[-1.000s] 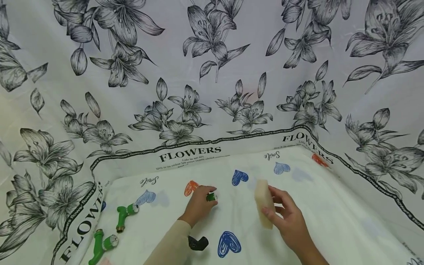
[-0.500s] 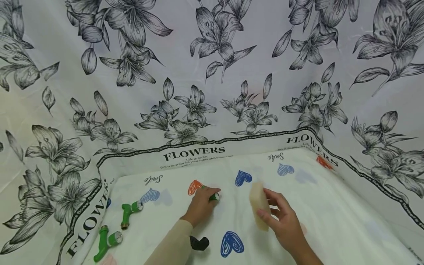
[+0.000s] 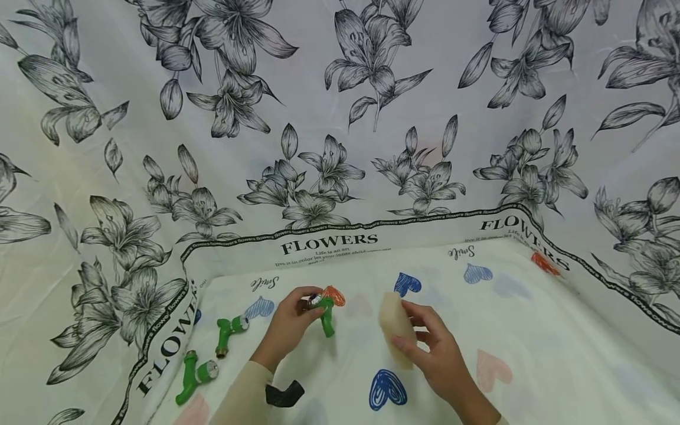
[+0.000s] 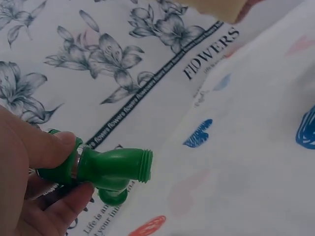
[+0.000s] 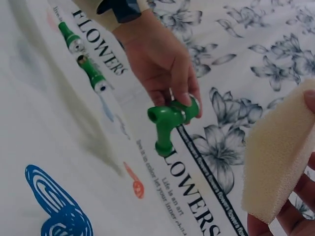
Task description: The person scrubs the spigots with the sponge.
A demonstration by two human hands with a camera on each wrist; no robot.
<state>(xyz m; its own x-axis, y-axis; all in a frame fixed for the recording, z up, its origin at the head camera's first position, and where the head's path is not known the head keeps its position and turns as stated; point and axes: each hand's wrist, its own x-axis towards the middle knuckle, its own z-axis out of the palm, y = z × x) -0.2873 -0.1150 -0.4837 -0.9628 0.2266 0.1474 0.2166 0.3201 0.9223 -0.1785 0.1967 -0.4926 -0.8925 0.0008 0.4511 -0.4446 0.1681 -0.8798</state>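
My left hand [image 3: 287, 324] pinches a green tap [image 3: 327, 316] at its capped end, above the white cloth. In the left wrist view the thumb and fingers close round the tap's round knob, and a threaded green end [image 4: 145, 166] points right. The right wrist view shows the same tap with its spout hanging down. My right hand [image 3: 435, 345] grips a thick cream sponge [image 3: 394, 324] upright, thumb on the near side and fingers behind. The sponge and the tap are apart, side by side over the cloth.
Two more green taps [image 3: 225, 335] lie at the left on the heart-printed white cloth [image 3: 451, 301]; the nearer tap [image 3: 192, 376] is close to the left side. A black piece [image 3: 285, 394] sits at the left sleeve. A flower-printed curtain [image 3: 414, 59] stands round the back and sides.
My left hand has lifted the tap off the cloth and turned it, moving left so that its spout now shows. The right hand still holds the sponge, slightly further left. The view has shifted.
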